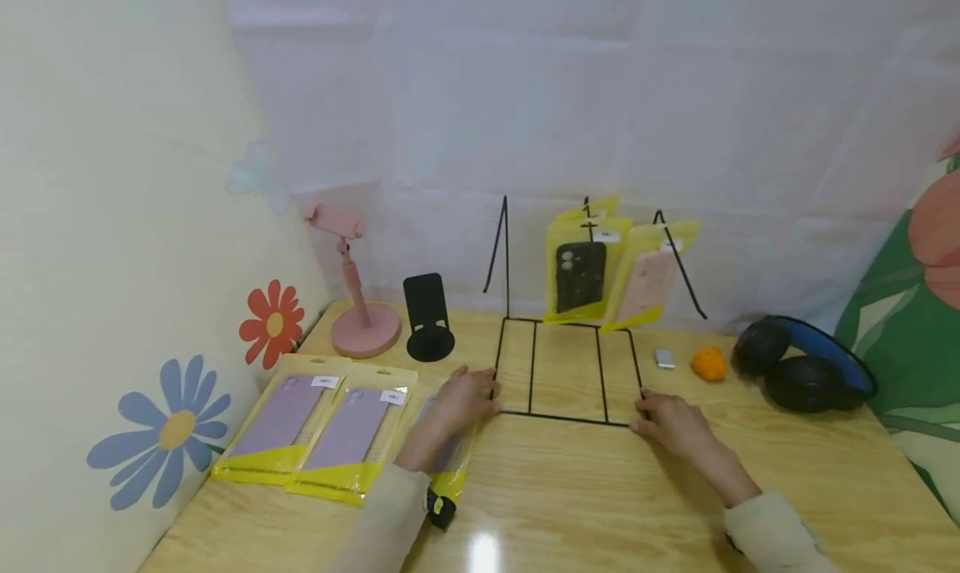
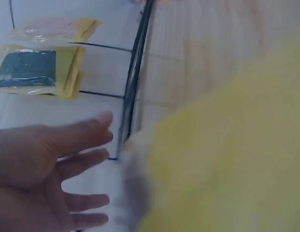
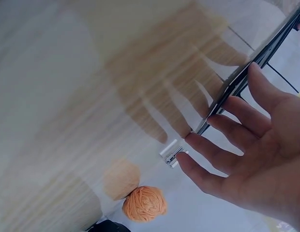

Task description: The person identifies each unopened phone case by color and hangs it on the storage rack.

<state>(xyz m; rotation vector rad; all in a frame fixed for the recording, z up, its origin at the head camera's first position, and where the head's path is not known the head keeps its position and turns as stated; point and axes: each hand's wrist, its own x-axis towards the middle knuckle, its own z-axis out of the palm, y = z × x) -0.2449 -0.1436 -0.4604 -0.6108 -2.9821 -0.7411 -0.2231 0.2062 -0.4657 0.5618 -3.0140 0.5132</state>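
Observation:
A black wire display rack (image 1: 567, 419) stands on the table, its flat base toward me and upright hooks at the back. My left hand (image 1: 463, 398) is at the base's left front corner, thumb and fingers extended beside the wire. At the right front corner, my right hand (image 1: 678, 425) has its fingertips right at the rail; its spread fingers (image 3: 215, 152) show in the right wrist view. From the rack's hooks hang a black phone case (image 1: 581, 277) and a pink phone case (image 1: 647, 285), both in yellow-edged packets. Under my left forearm lies another packet (image 1: 450, 481), partly hidden.
Two packaged purple phone cases (image 1: 281, 414) lie at left. Behind them stand a pink phone stand (image 1: 365, 331) and a black phone stand (image 1: 426, 302). Right of the rack sit a small silver-grey piece (image 1: 664, 358), an orange yarn ball (image 1: 708, 363) and black headphones (image 1: 806, 381).

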